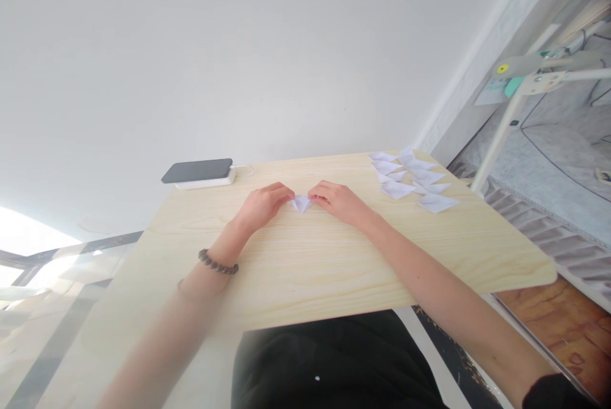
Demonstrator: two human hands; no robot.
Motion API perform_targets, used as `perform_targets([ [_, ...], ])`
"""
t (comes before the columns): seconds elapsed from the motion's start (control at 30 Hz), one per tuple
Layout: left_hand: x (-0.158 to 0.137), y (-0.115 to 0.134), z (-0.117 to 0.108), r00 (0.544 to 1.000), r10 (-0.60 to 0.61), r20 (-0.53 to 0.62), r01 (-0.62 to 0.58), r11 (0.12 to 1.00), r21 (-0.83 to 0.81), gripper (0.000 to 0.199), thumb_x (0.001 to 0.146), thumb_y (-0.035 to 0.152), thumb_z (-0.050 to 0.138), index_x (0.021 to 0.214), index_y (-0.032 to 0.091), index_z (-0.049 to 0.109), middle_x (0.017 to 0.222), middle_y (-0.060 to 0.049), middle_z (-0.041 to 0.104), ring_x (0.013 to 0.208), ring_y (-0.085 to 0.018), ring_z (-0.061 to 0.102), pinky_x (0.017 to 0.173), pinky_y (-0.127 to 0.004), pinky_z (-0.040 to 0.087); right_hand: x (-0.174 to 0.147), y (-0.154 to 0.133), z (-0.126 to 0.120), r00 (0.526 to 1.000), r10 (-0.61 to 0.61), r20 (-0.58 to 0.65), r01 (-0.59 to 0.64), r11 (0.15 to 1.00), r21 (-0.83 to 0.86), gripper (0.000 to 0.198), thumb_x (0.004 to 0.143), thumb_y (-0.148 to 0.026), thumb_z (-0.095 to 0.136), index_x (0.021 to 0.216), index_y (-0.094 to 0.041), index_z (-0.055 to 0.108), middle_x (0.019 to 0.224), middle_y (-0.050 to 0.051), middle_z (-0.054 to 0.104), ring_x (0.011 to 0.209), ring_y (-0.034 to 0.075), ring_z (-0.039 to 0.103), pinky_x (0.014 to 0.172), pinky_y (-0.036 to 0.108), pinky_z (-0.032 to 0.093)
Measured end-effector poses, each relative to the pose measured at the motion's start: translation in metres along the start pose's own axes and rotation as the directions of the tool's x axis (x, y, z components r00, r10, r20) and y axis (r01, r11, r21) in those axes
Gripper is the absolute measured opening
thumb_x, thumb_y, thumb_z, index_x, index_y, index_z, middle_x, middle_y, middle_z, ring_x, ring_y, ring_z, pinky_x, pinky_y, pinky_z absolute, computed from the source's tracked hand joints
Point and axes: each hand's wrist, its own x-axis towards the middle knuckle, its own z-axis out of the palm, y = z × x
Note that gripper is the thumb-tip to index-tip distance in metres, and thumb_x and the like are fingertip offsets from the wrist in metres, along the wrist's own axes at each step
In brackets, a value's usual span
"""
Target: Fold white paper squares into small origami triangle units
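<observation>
A small folded piece of white paper (pixel 301 203) lies at the middle of the wooden table, its lower part pointing toward me. My left hand (pixel 266 203) pinches its left end, the fingertips closed on the paper. At the opposite end, my right hand (pixel 340 200) grips the paper between thumb and fingers. Both ends of the paper are hidden under the fingertips. Off to the right, several folded white paper boats (pixel 398 189) sit in two loose columns.
At the table's back left, a dark phone (pixel 198 170) rests on a white block (pixel 207 182) with a white cable. The pale wooden table (pixel 305 269) stands against a white wall (pixel 286 65). On the right are a metal frame (pixel 501 135) and a bed (pixel 563 154).
</observation>
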Motion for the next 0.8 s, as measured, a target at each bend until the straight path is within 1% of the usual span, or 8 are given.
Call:
perform_targets([
  [0.13, 0.0, 0.0, -0.001, 0.999, 0.013, 0.042, -0.017, 0.995, 0.094, 0.019, 0.086, 0.024, 0.039, 0.092, 0.023, 0.057, 0.099, -0.002, 0.059, 0.077, -0.013, 0.056, 0.066, -0.023, 0.042, 0.001, -0.001, -0.002, 1.0, -0.005, 0.028, 0.005, 1.0, -0.017, 0.018, 0.085, -0.017, 0.04, 0.089, -0.02, 0.057, 0.093, 0.003, 0.057, 0.079, 0.012, 0.054, 0.073, 0.024, 0.038],
  [0.27, -0.001, -0.004, 0.002, 0.993, 0.063, 0.101, -0.075, 0.99, 0.119, 0.016, 0.084, 0.023, 0.044, 0.091, 0.024, 0.058, 0.098, -0.001, 0.058, 0.086, -0.015, 0.055, 0.07, -0.023, 0.041, 0.0, 0.001, -0.002, 0.999, 0.003, 0.035, -0.003, 1.0, -0.007, 0.015, 0.085, -0.017, 0.041, 0.085, -0.019, 0.056, 0.09, 0.002, 0.056, 0.077, 0.012, 0.053, 0.071, 0.023, 0.038],
  [0.43, -0.001, -0.01, 0.006, 0.996, 0.05, 0.076, -0.058, 0.992, 0.112, 0.018, 0.084, 0.024, 0.043, 0.09, 0.024, 0.06, 0.098, -0.001, 0.06, 0.083, -0.014, 0.056, 0.069, -0.023, 0.041, 0.0, 0.002, -0.001, 0.999, -0.016, 0.044, 0.017, 1.0, -0.012, 0.015, 0.085, -0.02, 0.042, 0.085, -0.019, 0.057, 0.091, 0.003, 0.055, 0.076, 0.011, 0.053, 0.07, 0.023, 0.038],
  [0.57, -0.001, -0.012, 0.008, 0.997, 0.047, 0.057, -0.053, 0.991, 0.123, 0.019, 0.084, 0.026, 0.044, 0.09, 0.024, 0.061, 0.098, -0.001, 0.061, 0.084, -0.014, 0.057, 0.069, -0.023, 0.041, 0.0, 0.002, -0.001, 0.998, -0.031, 0.061, 0.033, 0.999, -0.021, 0.017, 0.085, -0.02, 0.041, 0.086, -0.019, 0.058, 0.092, 0.003, 0.056, 0.077, 0.011, 0.053, 0.07, 0.023, 0.037],
  [0.7, -0.002, -0.009, 0.006, 0.998, 0.033, 0.061, -0.04, 0.992, 0.117, 0.021, 0.084, 0.028, 0.042, 0.089, 0.024, 0.062, 0.097, -0.001, 0.062, 0.085, -0.015, 0.057, 0.069, -0.023, 0.041, 0.0, 0.001, -0.003, 0.996, -0.03, 0.079, 0.032, 0.999, -0.024, 0.019, 0.086, -0.02, 0.04, 0.086, -0.018, 0.059, 0.093, 0.003, 0.056, 0.077, 0.011, 0.053, 0.07, 0.023, 0.037],
  [0.8, -0.002, -0.002, 0.002, 0.998, -0.006, 0.068, -0.001, 0.995, 0.098, 0.022, 0.084, 0.032, 0.041, 0.091, 0.024, 0.06, 0.096, -0.002, 0.061, 0.08, -0.015, 0.057, 0.066, -0.023, 0.041, -0.001, 0.0, -0.003, 0.998, -0.015, 0.064, 0.016, 1.0, -0.026, 0.02, 0.087, -0.022, 0.038, 0.086, -0.018, 0.058, 0.092, 0.003, 0.056, 0.076, 0.011, 0.053, 0.07, 0.023, 0.037],
])
